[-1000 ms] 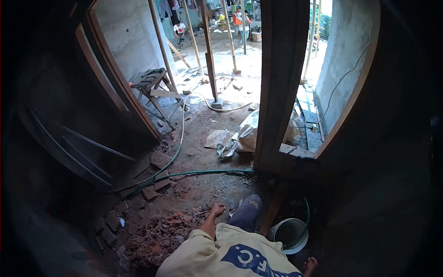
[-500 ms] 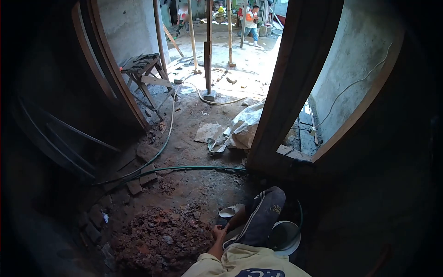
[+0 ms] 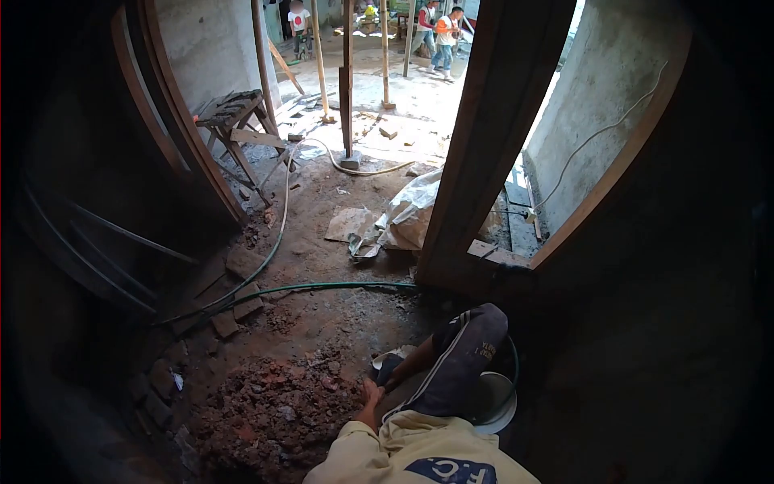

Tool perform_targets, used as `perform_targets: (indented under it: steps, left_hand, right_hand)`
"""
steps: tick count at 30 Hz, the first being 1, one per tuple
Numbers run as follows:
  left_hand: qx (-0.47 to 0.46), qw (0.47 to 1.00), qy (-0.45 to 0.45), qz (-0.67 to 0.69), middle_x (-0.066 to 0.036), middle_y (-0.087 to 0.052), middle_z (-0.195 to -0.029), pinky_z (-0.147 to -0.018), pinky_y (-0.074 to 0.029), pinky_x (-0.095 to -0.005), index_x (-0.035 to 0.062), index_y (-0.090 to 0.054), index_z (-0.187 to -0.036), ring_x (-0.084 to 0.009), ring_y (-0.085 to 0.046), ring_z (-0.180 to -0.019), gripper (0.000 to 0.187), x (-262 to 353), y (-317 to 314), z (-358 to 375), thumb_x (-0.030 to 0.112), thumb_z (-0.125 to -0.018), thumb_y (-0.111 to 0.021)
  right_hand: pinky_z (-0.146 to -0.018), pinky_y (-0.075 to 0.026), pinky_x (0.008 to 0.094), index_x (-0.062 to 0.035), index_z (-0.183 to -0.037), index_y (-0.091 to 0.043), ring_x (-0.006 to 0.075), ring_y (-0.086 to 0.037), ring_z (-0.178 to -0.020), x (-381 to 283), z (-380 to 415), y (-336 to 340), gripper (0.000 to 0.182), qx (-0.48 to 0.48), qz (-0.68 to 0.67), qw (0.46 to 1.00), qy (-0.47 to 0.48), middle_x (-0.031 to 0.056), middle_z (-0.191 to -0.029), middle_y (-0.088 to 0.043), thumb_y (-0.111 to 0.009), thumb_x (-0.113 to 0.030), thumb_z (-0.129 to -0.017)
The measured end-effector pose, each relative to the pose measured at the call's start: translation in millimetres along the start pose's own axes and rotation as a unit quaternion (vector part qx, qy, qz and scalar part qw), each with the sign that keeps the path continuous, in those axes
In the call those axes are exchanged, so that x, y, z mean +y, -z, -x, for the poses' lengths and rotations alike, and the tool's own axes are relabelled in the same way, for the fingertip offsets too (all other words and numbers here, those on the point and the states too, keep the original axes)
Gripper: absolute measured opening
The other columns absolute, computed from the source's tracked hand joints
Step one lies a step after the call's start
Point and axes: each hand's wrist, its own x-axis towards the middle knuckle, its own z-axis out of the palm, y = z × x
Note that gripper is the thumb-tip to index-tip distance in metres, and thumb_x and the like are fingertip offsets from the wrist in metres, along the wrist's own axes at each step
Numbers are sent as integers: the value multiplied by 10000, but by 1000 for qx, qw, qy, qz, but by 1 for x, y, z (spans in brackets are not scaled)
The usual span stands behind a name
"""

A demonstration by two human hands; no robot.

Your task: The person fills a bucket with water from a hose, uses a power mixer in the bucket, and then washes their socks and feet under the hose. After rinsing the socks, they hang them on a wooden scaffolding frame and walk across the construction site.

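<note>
Hand on red rubble at the near edge of a dim doorway floor.

Nearest, a cream sleeve (image 3: 367, 440) runs to the person's left hand (image 3: 371, 395), which rests at the right edge of a heap of red broken brick (image 3: 274, 411); whether its fingers are curled or spread cannot be told, and the right hand is out of view. Just right of the hand a bent knee in dark trousers (image 3: 459, 359) rises, with a white bucket (image 3: 496, 403) touching its far right side. Beyond, a green hose (image 3: 322, 286) crosses the dirt floor from left to right toward a wooden door frame (image 3: 476, 161). Farther off lie a pale sack (image 3: 407, 214), and to the left a wooden trestle (image 3: 234, 121). Far away, other people (image 3: 443, 36) stand in sunlight among upright poles.
</note>
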Motion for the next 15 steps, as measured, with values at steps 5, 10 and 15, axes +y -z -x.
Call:
perform_targets:
  steps: [5,10,15]
  left_hand:
    - [-50,986,-155,-46,-79,-609,-1064,-891,-340,-514,157,-553,-1061,-275,-542,-1071,394,-18,36,25,260,-702,-677]
    - [62,930,-326,-158,-56,-626,-1048,-864,-336,-526,187,-566,-1113,-276,-559,-1034,400,1,51,-43,117,-721,-602]
    - [-153,958,-164,-177,-76,-677,-1032,-801,-413,-531,151,-626,-1142,-264,-627,-966,403,55,78,-104,207,-744,-656]
  right_hand:
    - [-931,-442,448,-29,-1143,-579,330,-521,-1130,95,-8,-14,324,-26,94,994,39,160,-1192,-574,-542,-252,-911]
    - [-960,-424,436,-51,-1007,-679,331,-557,-1081,157,-32,-7,295,-34,483,854,189,176,-1091,-633,-558,-284,-872]
    - [-772,-425,392,-44,-1012,-659,297,-564,-894,95,30,36,268,-32,198,980,18,164,-981,-627,-593,-229,-830]
